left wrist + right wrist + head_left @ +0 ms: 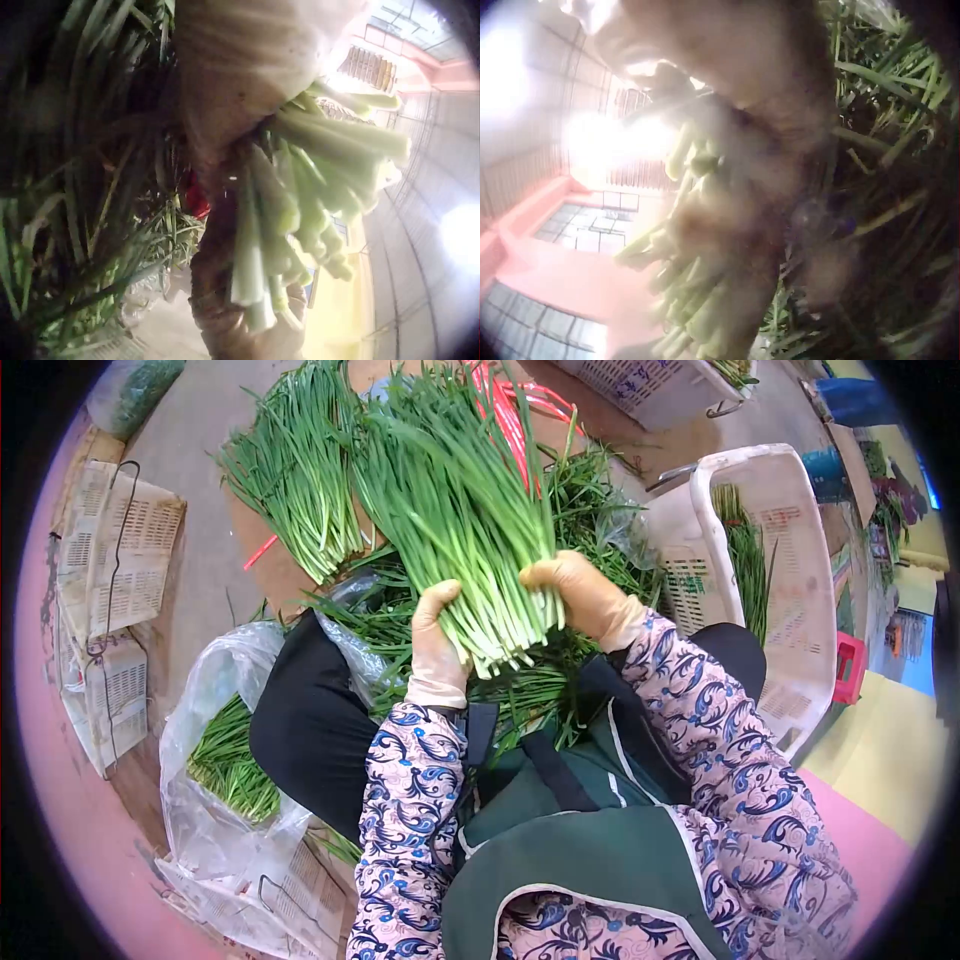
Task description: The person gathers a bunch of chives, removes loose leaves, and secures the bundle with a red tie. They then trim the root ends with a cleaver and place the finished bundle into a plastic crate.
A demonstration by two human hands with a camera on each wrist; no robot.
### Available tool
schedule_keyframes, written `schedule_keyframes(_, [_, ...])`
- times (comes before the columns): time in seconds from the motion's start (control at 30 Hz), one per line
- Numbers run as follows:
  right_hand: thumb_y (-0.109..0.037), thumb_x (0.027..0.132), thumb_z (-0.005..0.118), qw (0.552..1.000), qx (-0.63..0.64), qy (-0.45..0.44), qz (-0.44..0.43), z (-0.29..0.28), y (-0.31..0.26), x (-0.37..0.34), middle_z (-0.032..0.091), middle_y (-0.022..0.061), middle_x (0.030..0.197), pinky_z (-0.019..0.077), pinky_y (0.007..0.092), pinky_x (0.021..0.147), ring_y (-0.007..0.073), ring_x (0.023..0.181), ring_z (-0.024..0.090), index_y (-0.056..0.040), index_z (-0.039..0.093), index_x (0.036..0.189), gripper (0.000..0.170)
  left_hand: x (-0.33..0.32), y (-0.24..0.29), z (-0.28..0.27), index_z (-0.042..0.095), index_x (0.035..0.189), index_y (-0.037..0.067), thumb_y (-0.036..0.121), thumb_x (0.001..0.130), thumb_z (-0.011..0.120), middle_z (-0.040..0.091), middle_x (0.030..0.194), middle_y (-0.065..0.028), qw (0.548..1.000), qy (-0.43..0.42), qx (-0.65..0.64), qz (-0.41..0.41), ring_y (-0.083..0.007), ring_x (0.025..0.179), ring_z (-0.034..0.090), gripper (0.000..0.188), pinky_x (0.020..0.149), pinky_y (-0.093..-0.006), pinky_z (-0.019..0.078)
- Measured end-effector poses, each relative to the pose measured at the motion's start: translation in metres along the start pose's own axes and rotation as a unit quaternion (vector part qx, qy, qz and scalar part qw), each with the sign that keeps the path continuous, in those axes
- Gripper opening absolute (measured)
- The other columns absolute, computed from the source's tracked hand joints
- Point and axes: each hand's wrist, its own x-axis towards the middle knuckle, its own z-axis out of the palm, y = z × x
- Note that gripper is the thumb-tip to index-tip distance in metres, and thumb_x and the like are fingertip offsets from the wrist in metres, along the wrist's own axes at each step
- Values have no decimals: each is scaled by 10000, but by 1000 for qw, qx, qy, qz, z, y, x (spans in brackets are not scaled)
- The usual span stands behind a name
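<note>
In the head view a thick bunch of garlic chives point(470, 540) is held up over the lap, pale cut ends toward the body and green leaves pointing away. My gloved left hand point(438, 635) grips its left side near the ends, thumb on top. On the opposite side my gloved right hand point(585, 600) holds it the same way. The pale stem ends point(300, 202) stick out unevenly beside the hand in the left wrist view. The right wrist view is blurred, with stem ends point(694, 292) below the glove. The fingers under the bunch are hidden.
Another bunch of chives point(300, 480) lies ahead on the left, near red ties point(510, 430). Loose chives point(535, 700) cover the lap area. A plastic bag point(190, 760) with chives stands at left, a white crate point(710, 560) at right. More crates point(115, 560) line the left.
</note>
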Motion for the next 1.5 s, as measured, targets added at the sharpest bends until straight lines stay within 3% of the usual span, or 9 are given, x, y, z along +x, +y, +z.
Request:
schedule_keyframes(0.13, [-137,850,603,983,179,8,45,11,-15,-13,706,93,886,566,309,716,173,722,683,14,649,1019,231,0,-2,-3,557,1243,-47,186,861,569,654,1183,-204,997,-30,-51,52,-342,1014,677,447,954,-463,541])
schedule_keyframes(0.47, [-269,905,663,998,-58,-23,-5,12,-3,0,693,60,1000,528,291,785,144,865,661,1,640,1145,362,1,-7,7,589,1211,-9,273,891,623,677,1143,-174,996,37,42,66,-303,981,687,428,920,-441,555])
schedule_keyframes(0.63, [-282,872,748,997,-64,-31,-20,16,-3,0,704,53,1037,516,276,803,126,892,659,-13,641,1190,430,5,-8,8,581,1241,8,192,916,686,666,1178,-150,999,-23,-20,33,-269,985,681,388,913,-418,562])
schedule_keyframes(0.73, [-278,837,780,995,-82,-38,-48,12,11,8,712,72,1024,520,295,807,146,897,665,3,659,1154,441,8,-9,-2,582,1227,-10,159,918,667,670,1169,-159,986,-30,140,81,-266,1000,679,362,928,-407,556])
schedule_keyframes(0.9, [-73,821,612,999,48,-11,14,6,-2,8,714,101,954,563,297,755,173,788,693,34,653,1117,318,-2,-7,6,582,1205,-15,223,895,556,674,1150,-176,997,29,-10,76,-299,996,680,391,935,-420,546])
schedule_keyframes(1.13, [-161,833,684,994,-105,-2,-10,15,-1,12,705,103,979,535,308,780,176,837,678,17,649,1135,353,-3,-8,12,591,1204,-7,223,893,577,678,1140,-169,995,67,30,69,-301,983,681,387,938,-428,544])
schedule_keyframes(1.2, [-320,881,736,994,-105,-18,-32,20,-2,9,689,63,1071,506,290,828,141,933,639,-19,616,1224,471,1,-7,7,599,1209,10,268,909,635,676,1149,-142,998,45,26,23,-282,995,671,397,939,-414,534])
schedule_keyframes(1.3, [-338,884,738,991,-119,-59,-22,20,2,10,657,52,1143,474,283,896,123,1009,605,-34,567,1296,539,4,-8,11,572,1268,18,403,963,618,637,1233,-126,995,2,89,45,-243,1075,634,494,975,-378,499])
schedule_keyframes(1.5, [-247,846,785,992,-96,-77,-37,18,-1,9,673,61,1128,480,308,906,143,998,619,-26,587,1279,524,1,5,12,522,1333,25,368,937,663,629,1237,-137,990,-27,135,8,-257,1067,640,543,955,-401,521])
